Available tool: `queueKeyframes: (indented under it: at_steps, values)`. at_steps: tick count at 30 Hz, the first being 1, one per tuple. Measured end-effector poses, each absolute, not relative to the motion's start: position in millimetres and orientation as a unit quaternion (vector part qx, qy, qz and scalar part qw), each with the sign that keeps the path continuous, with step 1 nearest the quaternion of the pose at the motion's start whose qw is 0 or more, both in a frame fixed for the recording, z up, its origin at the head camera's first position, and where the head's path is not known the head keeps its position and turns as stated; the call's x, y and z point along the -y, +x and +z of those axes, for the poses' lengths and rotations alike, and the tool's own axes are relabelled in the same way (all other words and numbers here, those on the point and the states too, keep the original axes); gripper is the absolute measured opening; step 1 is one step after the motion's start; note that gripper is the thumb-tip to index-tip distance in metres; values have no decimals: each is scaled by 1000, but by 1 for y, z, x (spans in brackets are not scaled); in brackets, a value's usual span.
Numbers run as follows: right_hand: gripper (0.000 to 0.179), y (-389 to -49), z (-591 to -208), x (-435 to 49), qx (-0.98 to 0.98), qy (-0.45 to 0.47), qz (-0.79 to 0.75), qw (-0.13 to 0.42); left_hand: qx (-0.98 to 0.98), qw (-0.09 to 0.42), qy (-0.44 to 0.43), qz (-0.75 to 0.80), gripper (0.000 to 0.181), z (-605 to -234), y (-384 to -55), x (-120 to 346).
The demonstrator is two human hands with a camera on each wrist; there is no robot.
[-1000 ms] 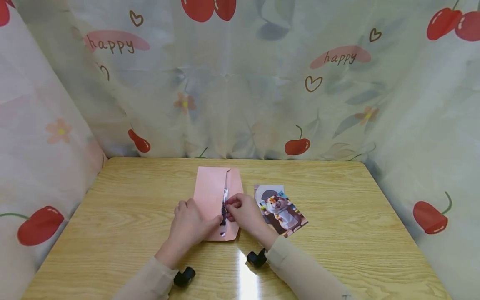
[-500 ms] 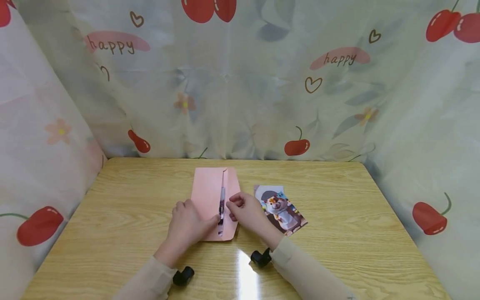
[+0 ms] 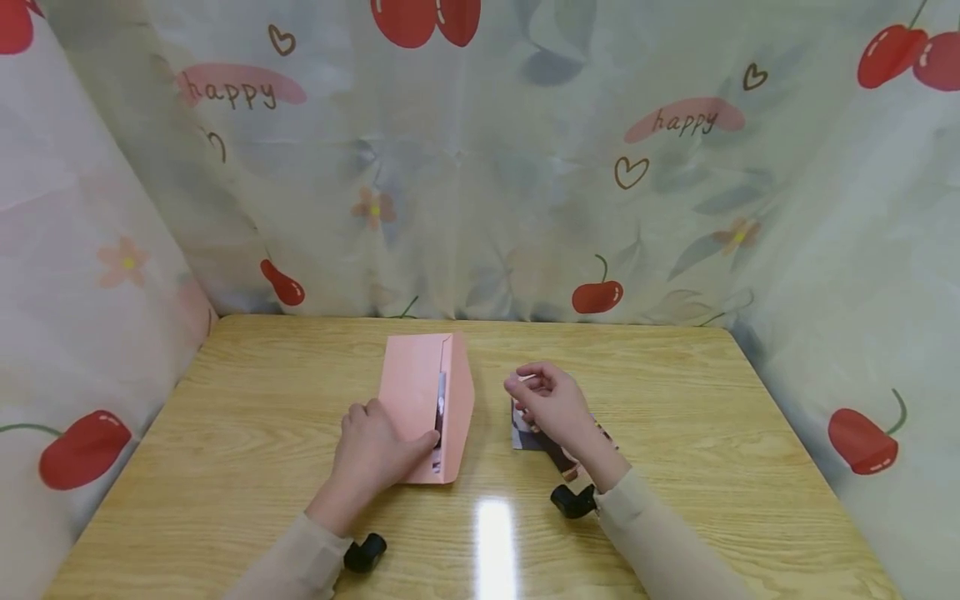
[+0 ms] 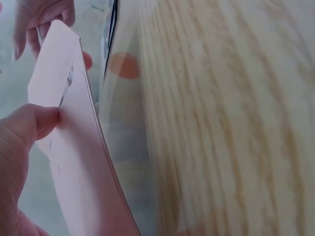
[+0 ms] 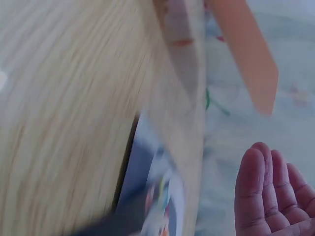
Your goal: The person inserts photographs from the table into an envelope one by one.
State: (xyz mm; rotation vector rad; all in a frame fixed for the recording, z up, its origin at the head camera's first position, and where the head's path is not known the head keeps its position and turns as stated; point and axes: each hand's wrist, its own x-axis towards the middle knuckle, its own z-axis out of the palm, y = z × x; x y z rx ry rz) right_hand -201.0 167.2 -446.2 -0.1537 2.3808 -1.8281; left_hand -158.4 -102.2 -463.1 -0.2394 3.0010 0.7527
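A pink envelope (image 3: 405,375) stands on the table left of centre, its flap (image 3: 459,408) raised along the right side. Inside the slot, a strip of a printed photo (image 3: 439,400) shows. My left hand (image 3: 375,442) grips the envelope, the thumb (image 4: 37,120) pressing at the slot's edge; its other fingers are mostly hidden. With nothing in its grasp, my right hand (image 3: 555,408) hovers over two overlapping photos (image 3: 528,437) and covers much of them. The right wrist view has its fingers (image 5: 251,182) relaxed and near one another.
The wood-grain table (image 3: 675,400) runs back to a printed curtain (image 3: 480,233) with cherries, hearts and "happy" lettering. Curtains also hang at both sides. Black wrist cameras (image 3: 366,552) sit by each sleeve.
My right hand has left the envelope's slot and moved right, over the photos. The flap has risen from lying nearly flat. My left hand stays on the envelope, which has shifted slightly left.
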Motion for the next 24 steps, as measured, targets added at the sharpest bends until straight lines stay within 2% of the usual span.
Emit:
queueKeyframes:
  at_steps: [8, 15, 24]
  values:
    - [70, -200, -450, -209, -834, -20, -549, 49, -967, 20, -74, 243, 103, -463, -157, 101]
    - [69, -198, -457, -237, -885, 7, -465, 31, -968, 19, -70, 241, 103, -461, -154, 101]
    - [72, -199, -463, -248, -911, 42, -409, 27, -967, 18, -66, 245, 103, -461, -154, 102]
